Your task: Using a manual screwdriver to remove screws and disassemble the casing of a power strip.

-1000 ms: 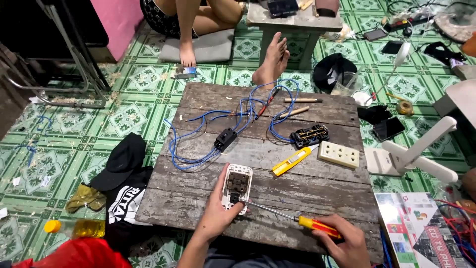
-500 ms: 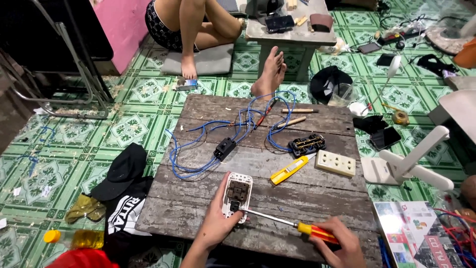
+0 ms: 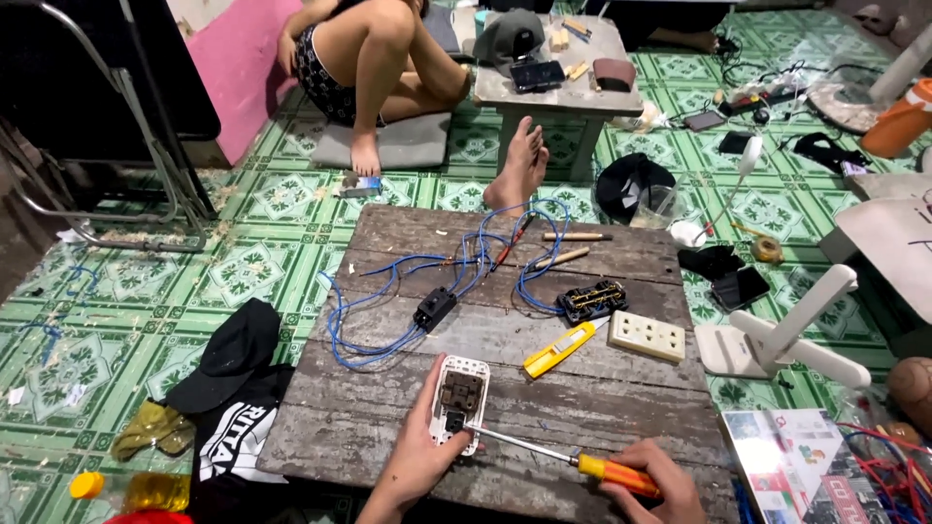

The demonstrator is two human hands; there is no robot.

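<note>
Two hands low on wooden worktop (image 3: 388,427); left hand (image 3: 419,456) fingers clasping white switch plate (image 3: 459,403); right hand (image 3: 652,482) fingers wrapped round orange-handled screwdriver (image 3: 573,462), tip at plate's lower edge; wrists cut off by frame.

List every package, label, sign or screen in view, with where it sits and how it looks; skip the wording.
Printed carton: floor at lower right beside the wooden board, flat rectangle, white, teal and red.
Dark phone: floor right of the board, black screen, unlit.
Second phone: on the small grey table at top, dark rectangle.
Black garment: floor left of the board, white printed lettering.
Small printed packet: floor near a bare foot, blue and white.
</note>
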